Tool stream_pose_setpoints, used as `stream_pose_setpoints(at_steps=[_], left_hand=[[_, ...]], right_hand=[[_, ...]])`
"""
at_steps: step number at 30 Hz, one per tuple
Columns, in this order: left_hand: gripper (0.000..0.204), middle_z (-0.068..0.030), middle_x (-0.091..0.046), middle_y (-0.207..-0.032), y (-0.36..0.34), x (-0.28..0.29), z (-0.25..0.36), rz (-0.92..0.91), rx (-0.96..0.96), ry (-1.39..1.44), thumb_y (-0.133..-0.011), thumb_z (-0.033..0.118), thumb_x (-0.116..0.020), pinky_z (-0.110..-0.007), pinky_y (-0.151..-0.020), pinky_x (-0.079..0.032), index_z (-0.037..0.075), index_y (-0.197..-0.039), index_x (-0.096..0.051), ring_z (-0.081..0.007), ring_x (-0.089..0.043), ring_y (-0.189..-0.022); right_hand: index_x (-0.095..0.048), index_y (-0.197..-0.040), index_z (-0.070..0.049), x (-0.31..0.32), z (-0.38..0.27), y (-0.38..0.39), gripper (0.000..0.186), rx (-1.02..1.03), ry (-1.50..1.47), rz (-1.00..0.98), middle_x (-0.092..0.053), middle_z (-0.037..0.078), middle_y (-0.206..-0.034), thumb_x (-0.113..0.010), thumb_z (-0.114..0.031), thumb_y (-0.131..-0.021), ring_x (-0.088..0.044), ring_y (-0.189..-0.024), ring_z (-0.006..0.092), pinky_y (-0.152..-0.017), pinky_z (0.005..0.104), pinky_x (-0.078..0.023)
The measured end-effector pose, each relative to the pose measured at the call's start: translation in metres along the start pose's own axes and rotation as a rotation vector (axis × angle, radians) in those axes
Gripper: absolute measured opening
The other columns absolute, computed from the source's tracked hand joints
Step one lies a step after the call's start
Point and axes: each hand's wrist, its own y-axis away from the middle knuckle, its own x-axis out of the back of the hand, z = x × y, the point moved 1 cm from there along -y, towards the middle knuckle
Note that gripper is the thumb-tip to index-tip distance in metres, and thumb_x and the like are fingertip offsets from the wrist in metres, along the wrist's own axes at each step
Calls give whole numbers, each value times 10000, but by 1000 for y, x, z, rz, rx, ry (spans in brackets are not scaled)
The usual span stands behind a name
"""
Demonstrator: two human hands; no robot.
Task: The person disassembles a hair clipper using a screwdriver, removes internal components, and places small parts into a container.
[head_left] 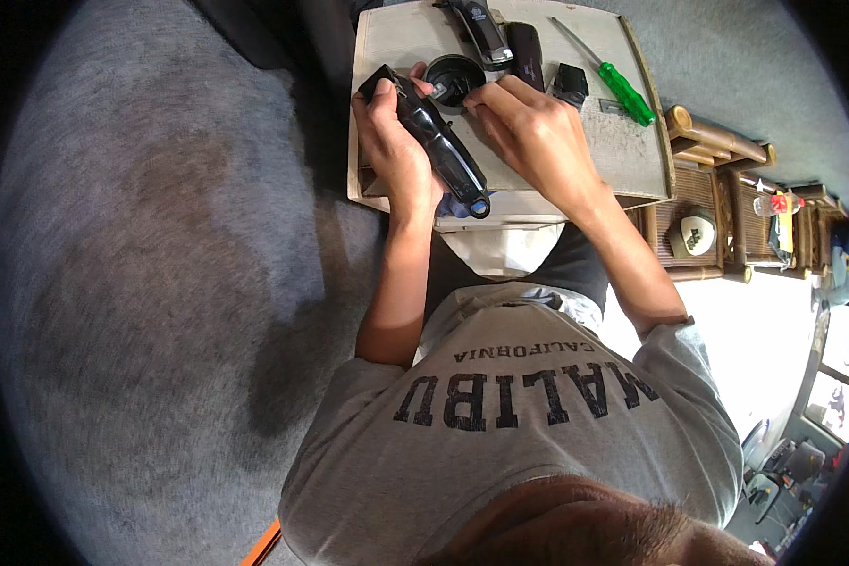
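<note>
My left hand (pixel 398 156) is closed around a black hair clipper (pixel 440 146), its blade end up at the far left and its hanging loop toward me. Just right of it, on a small pale table (pixel 594 160), stands a round black bowl (pixel 455 68) with small pieces inside that I cannot make out. My right hand (pixel 537 132) has its fingers pinched together at the bowl's near right rim. Whatever is between the fingertips is hidden. Fingertips of the left hand show beside the bowl, behind the clipper.
Behind the bowl lie a second clipper (pixel 482 33) and a dark oblong piece (pixel 525 57). A small black block (pixel 570 85), a flat metal piece (pixel 613 107) and a green-handled screwdriver (pixel 625 92) lie at right. Bamboo seats (pixel 698 189) hold a cap (pixel 693 234) and a bottle (pixel 776 205).
</note>
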Motion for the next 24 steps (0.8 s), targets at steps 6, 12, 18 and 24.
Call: stream_pose_setpoints(at_steps=[6, 12, 18, 24], left_hand=[[295, -45, -696, -931, 0, 4, -4, -69, -5, 69, -1051, 373, -500, -329, -852, -479, 95, -1082, -593, -159, -608, -909], [257, -156, -702, -954, 0, 4, -2, -198, -119, 18, -1068, 272, -434, -325, -914, -472, 23, -1120, -476, -246, -671, -1073], [261, -164, -701, -942, 1, 2, -2, -198, -134, -14, -1060, 274, -429, -314, -906, -474, 24, -1121, -474, -259, -677, -1103], [345, -169, -694, -962, 3, 1, 0, -219, -121, -60, -1057, 340, -404, -411, -1092, -425, 27, -1170, -497, -316, -648, -1206]], right_hand=[[-679, -1001, -85, -3, 0, 13, 97, -64, -96, 59, -647, 91, -885, -723, -134, -929, -694, -764, 348, -632, 451, -552], [-672, -979, -79, -2, 2, 16, 96, -65, -103, 22, -628, 92, -861, -732, -122, -917, -684, -750, 346, -650, 456, -551], [-687, -937, -64, 4, -5, 14, 124, -187, -166, -21, -620, 96, -864, -759, -157, -900, -680, -755, 351, -660, 449, -549], [-721, -976, -51, -2, 0, 8, 130, -196, -130, 22, -612, 119, -896, -712, -173, -930, -677, -735, 370, -651, 452, -551]])
